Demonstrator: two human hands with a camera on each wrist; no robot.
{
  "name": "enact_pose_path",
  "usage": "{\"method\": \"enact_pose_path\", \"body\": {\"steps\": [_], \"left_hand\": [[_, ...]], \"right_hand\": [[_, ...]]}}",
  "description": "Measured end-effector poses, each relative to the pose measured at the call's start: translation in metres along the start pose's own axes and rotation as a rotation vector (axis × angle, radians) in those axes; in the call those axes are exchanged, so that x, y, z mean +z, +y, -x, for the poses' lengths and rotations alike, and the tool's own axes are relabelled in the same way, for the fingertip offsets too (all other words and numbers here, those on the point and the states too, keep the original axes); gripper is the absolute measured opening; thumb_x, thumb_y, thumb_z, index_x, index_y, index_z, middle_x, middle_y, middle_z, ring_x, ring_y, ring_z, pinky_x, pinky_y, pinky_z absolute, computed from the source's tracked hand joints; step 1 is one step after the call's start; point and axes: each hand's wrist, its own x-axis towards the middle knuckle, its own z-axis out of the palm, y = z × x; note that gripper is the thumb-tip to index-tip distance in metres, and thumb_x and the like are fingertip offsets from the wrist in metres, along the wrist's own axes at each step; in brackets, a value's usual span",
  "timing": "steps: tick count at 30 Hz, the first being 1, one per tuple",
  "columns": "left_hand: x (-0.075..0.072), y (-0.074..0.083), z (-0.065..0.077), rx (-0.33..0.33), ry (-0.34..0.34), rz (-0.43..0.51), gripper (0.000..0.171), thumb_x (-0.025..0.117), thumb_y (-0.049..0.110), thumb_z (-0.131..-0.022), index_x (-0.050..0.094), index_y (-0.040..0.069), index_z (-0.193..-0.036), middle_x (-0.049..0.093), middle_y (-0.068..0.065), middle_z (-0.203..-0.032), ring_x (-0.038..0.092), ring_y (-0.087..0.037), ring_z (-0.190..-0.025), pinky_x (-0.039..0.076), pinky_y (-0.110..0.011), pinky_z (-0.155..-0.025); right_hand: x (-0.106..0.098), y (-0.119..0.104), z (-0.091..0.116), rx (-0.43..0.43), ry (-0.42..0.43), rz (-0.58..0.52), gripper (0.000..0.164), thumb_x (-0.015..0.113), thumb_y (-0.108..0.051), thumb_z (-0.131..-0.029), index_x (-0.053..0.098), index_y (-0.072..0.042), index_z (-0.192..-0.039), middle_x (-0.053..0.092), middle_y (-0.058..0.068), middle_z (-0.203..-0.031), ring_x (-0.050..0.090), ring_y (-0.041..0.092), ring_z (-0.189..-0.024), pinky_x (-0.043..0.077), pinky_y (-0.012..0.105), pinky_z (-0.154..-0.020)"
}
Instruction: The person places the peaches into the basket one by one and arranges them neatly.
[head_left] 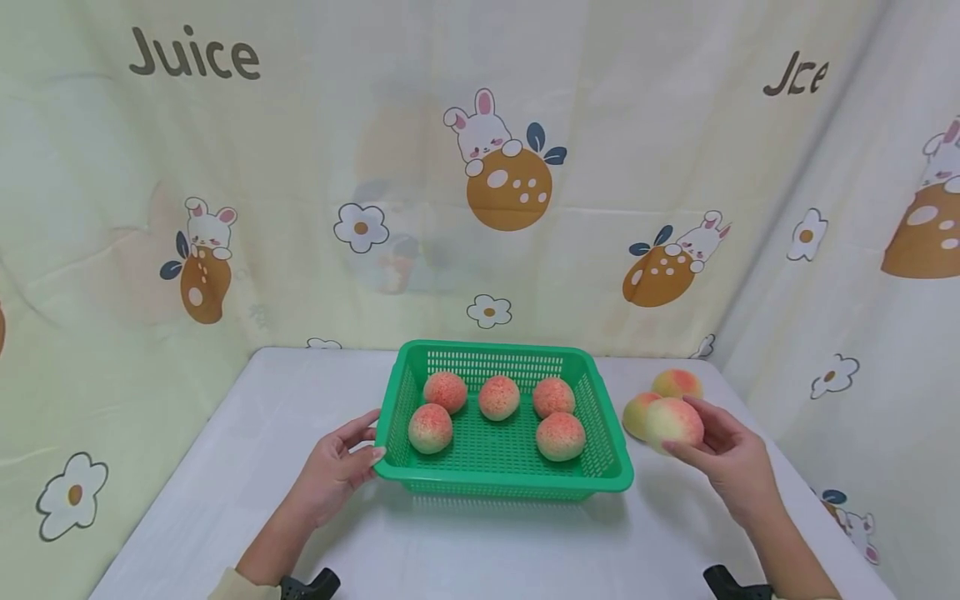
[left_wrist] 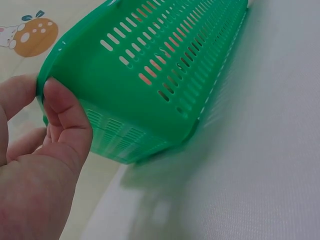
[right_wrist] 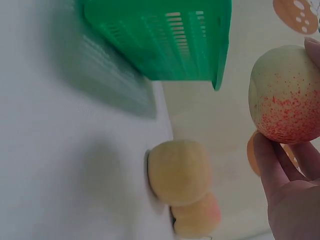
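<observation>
A green plastic basket (head_left: 480, 477) with slotted walls stands mid-table, several speckled pink peaches (head_left: 499, 397) inside it. My left hand (head_left: 341, 462) pinches the basket's left rim; the left wrist view shows the thumb and fingers on either side of that rim (left_wrist: 50, 65). To the right of the basket, my right hand (head_left: 731, 462) holds a peach (head_left: 673, 423) between thumb and fingers. In the right wrist view this peach (right_wrist: 287, 95) is raised above the table, pale on one side and red-speckled on the other.
Two more peaches, one nearer (right_wrist: 180, 170) and one farther (head_left: 678, 382), lie on the white table (head_left: 510, 550) beyond my right hand. A curtain (head_left: 300, 167) printed with rabbits and flowers hangs behind the table and along its sides.
</observation>
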Motion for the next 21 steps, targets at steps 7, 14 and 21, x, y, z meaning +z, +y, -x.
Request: {"method": "enact_pose_path", "body": {"steps": [7,14,21], "left_hand": [[0.0,-0.001,0.0,0.006,-0.006,0.002,0.07,0.07,0.008,-0.096,0.038,0.011,-0.158,0.048,-0.013,-0.131,0.068,-0.01,-0.095,0.061,-0.026,-0.087],[0.0,-0.001,0.0,0.012,-0.013,0.02,0.071,0.068,0.006,-0.097,0.035,0.009,-0.159,0.047,-0.012,-0.13,0.068,-0.009,-0.096,0.061,-0.026,-0.087],[0.002,0.001,0.001,0.004,-0.005,0.034,0.07,0.067,0.005,-0.097,0.035,0.009,-0.159,0.048,-0.012,-0.13,0.068,-0.009,-0.097,0.061,-0.026,-0.087]], "right_hand": [[0.016,-0.014,0.0,-0.03,-0.034,-0.063,0.075,0.083,-0.014,-0.087,0.046,-0.005,-0.152,0.061,-0.025,-0.12,0.063,-0.008,-0.102,0.055,0.009,-0.082],[0.036,-0.028,-0.001,-0.069,-0.083,-0.058,0.072,0.083,-0.016,-0.087,0.05,-0.006,-0.15,0.064,-0.024,-0.121,0.067,-0.003,-0.102,0.058,0.014,-0.084],[0.056,-0.033,-0.008,-0.124,-0.134,-0.061,0.071,0.083,-0.018,-0.087,0.052,-0.009,-0.15,0.064,-0.021,-0.125,0.067,0.001,-0.104,0.058,0.017,-0.085]]}}
